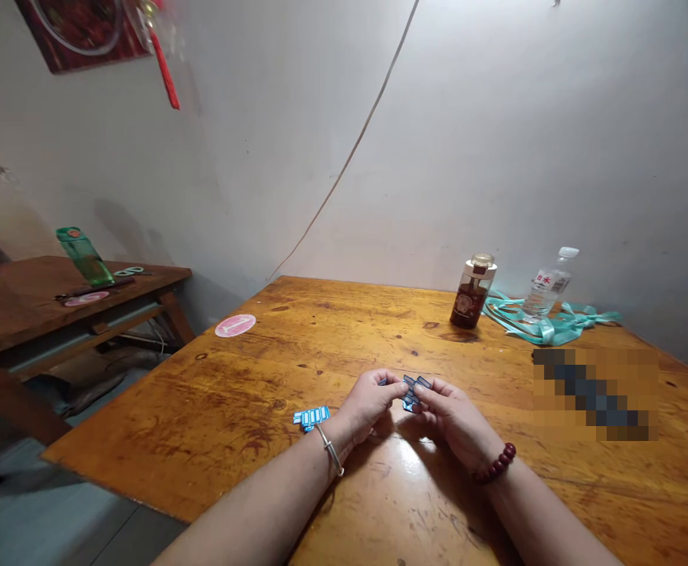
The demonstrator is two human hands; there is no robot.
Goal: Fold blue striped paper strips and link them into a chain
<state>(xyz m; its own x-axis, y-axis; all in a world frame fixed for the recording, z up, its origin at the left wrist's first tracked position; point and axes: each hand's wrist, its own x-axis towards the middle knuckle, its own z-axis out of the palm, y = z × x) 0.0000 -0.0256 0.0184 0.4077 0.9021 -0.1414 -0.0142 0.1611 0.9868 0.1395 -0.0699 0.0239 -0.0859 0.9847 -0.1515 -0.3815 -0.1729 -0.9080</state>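
Pinching a little blue-and-white strip between the curled fingers of the left hand and right hand, both nearly closed on it. Another strip sits on the wooden table just beside the left hand, around 9 o'clock, and a brown bottle stands well off at 1 o'clock.

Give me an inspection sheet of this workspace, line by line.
Surface: scratched, glossy wooden table.
Job's things: folded blue-and-white strip between the hands; second strip lying on the table.
Clutter: brown bottle, water bottle, teal ribbon, pink round disc.
Grippers: left hand and right hand both hold the folded strip.
Cables: thin cable running down the wall.
Surroundings: white wall; second wooden table with green bottle.
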